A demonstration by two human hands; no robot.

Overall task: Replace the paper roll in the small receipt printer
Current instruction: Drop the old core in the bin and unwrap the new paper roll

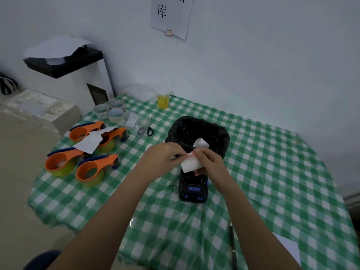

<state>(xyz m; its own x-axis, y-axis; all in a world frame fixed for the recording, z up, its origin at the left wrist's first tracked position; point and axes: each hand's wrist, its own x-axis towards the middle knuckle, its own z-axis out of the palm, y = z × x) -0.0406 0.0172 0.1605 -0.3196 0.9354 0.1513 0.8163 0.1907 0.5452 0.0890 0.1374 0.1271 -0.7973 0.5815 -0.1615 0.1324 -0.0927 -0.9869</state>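
Note:
A small black receipt printer with blue buttons stands on the green checked tablecloth, its top lid open. Just above it I hold a white paper roll in both hands. My right hand grips the roll from the right side. My left hand pinches the roll's loose end, where a small red-edged sticker sits. A strip of white paper curls up behind my right hand.
A bin lined with a black bag stands right behind the printer. Several orange tape dispensers and loose paper lie at the left, with tape rolls, scissors and a yellow cup further back. A pen lies near the front edge.

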